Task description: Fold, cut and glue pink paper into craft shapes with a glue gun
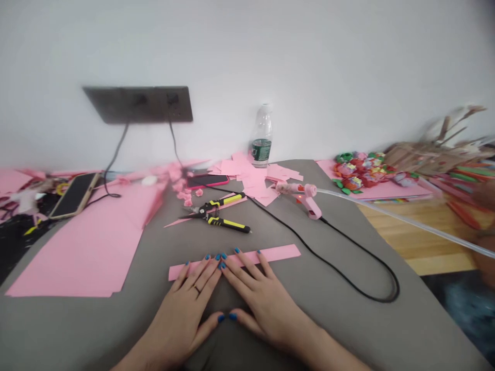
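A long pink paper strip (284, 252) lies across the grey table in front of me. My left hand (187, 304) rests flat with its fingertips on the strip's left half, fingers stretched out. Beside it, my right hand (257, 293) also lies flat, its fingertips on the middle of the strip. The two hands' index fingertips meet near the centre, and both thumbs point inward on the table. Beyond the strip lie pruning-style shears (216, 212) with black and yellow handles, blades pointing left. A pink glue gun (303, 197) with a long clear glue stick sits to the right.
Pink paper sheets (85, 247) are stacked at left, near a phone (75, 196). Cut pink pieces (251, 175) surround a plastic bottle (262, 139) by the wall. A black cord (348, 281) loops across the right side. Colourful paper flowers (363, 172) lie at far right.
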A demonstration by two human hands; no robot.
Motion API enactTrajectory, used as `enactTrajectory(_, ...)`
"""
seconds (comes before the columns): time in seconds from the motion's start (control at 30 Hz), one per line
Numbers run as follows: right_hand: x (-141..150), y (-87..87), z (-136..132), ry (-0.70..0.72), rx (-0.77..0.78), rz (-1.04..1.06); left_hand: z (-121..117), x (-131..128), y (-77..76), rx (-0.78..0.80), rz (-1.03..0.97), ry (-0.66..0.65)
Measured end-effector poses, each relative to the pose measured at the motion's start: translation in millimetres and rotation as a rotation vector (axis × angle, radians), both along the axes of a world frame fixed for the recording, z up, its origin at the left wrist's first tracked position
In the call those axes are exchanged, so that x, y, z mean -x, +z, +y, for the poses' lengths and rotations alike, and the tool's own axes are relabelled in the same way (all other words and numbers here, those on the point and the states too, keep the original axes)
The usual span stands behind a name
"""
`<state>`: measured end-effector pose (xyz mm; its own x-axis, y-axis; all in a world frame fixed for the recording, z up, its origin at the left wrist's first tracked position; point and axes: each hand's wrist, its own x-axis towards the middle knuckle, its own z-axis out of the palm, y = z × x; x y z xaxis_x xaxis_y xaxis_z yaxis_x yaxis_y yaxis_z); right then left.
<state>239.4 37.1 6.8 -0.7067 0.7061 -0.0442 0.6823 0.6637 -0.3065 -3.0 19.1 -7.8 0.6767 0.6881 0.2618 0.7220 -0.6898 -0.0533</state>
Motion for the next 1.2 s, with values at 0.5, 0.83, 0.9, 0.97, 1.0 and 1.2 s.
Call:
enactTrajectory(0.5,-88.2,-14.7,-14.8,-0.212,-0.208,-0.025,-23.2,47.2,-3.0,-0.077,0.005,0.183)
enactTrajectory(0.83,-102.1,-14.2,-20.8,-0.308,-0.392,-0.033,-23.9,64.2,1.0,-0.101,0.032,0.189)
enactTrajectory(0.9,-102.8,-14.5,-21.7,-0.333,-0.424,-0.031,-22.6,64.4,2.1,-0.107,0.04,0.188)
enactTrajectory(0.97,-103.2,-15.5,-22.6,-0.359,-0.442,-0.03,-22.1,65.0,2.2,-0.103,0.044,0.183)
enactTrajectory(1.0,-103.4,-16.3,-23.0,-0.371,-0.45,-0.033,-22.2,65.5,2.0,-0.098,0.045,0.184)
enactTrajectory(1.2,-105.5,-20.0,-26.5,-0.38,-0.478,-0.058,-23.9,68.2,-2.2,-0.079,0.022,0.199)
